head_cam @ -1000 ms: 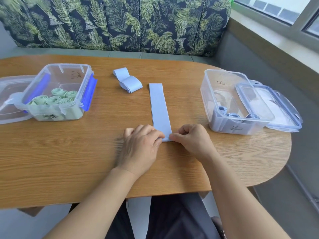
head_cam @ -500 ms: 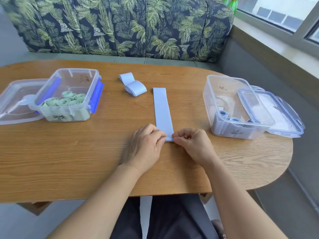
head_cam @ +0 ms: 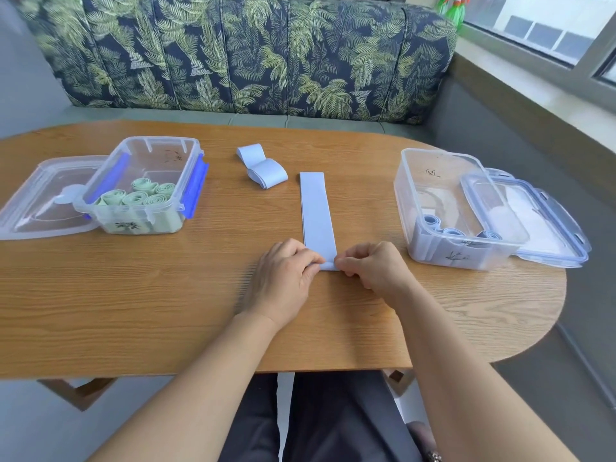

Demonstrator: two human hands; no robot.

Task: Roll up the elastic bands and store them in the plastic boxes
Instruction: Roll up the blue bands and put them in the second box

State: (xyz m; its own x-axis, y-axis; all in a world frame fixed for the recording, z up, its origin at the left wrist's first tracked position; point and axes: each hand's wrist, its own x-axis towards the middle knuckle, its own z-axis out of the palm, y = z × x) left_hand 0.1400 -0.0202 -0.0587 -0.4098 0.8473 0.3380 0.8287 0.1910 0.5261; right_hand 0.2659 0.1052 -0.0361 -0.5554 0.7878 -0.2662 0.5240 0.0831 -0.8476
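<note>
Box left (head_cam: 156, 139), box right (head_cam: 433, 176) of flat band (head_cam: 315, 208); left hand (head_cam: 283, 278), right hand (head_cam: 373, 268) pinch its near end.

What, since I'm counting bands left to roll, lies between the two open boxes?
Head view: a loosely folded blue band and a flat blue band, its near end pinched by left hand and right hand.

Soft daylight pours in from the window (head_cam: 546, 31) at upper right; shadows stay faint, edges bow outward, the tabletop (head_cam: 133, 295) looks slightly blurred.
</note>
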